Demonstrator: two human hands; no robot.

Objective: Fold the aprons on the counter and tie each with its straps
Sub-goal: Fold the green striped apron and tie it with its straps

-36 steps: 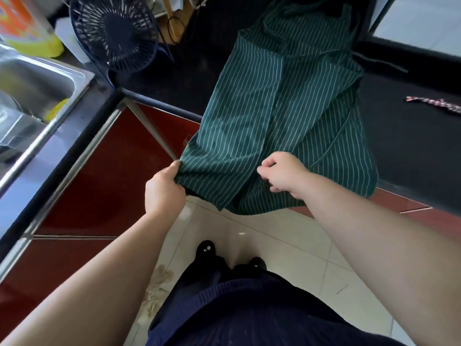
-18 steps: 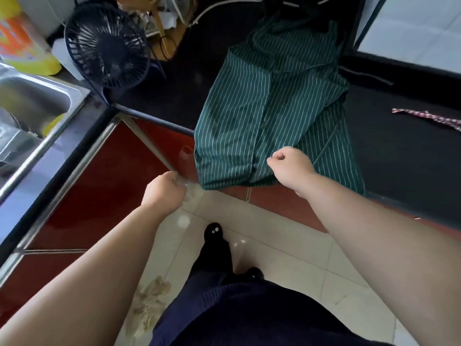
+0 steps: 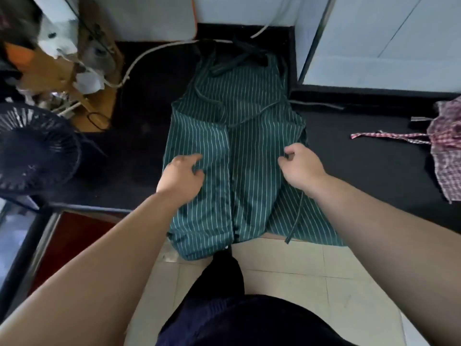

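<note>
A green striped apron [image 3: 249, 126] lies lengthwise on the black counter [image 3: 139, 146]. Both of its side panels are folded in toward the middle, and its hem hangs over the front edge. Dark straps [image 3: 239, 59] are bunched at its far end, and one strap [image 3: 295, 221] trails down the right side. My left hand [image 3: 180, 173] rests on the left panel with its fingers loosely apart. My right hand [image 3: 299, 166] is curled, pinching the edge of the right panel. A red checked apron [image 3: 446, 146] lies crumpled at the far right, with a strap [image 3: 389, 135] stretched toward the green one.
A dark table fan [image 3: 32, 151] stands on the counter at the left. Behind it are wooden and white clutter, and a white cord [image 3: 149, 53] curves across the back. White tiled wall panels close the back right corner. Red cabinet fronts and a tiled floor lie below.
Both hands left the hanging hem and moved up onto the apron's folded panels. The view swung up and right, so the sink is out of frame and the checked apron shows.
</note>
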